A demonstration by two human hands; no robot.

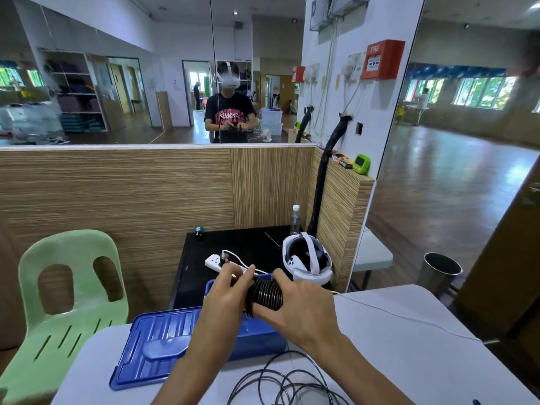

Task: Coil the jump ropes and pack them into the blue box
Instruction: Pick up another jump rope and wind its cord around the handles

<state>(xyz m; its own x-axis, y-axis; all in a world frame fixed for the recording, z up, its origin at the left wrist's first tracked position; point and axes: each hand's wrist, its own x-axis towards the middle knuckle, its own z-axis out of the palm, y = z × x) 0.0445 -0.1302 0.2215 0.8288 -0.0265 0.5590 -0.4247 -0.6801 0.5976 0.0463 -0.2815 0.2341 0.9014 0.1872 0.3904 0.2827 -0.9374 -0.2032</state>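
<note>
Both hands hold one tightly wound black jump rope coil above the blue box. My left hand grips its left end, fingers curled over the top. My right hand wraps the right side, thumb underneath. The box stands on the white table, mostly hidden behind my arms. Its blue lid lies flat to the left. A second black jump rope lies in loose loops on the table near the front edge.
A green plastic chair stands left of the table. Behind the box, a black side table carries a white headset, a power strip and a water bottle. A metal bin stands at right.
</note>
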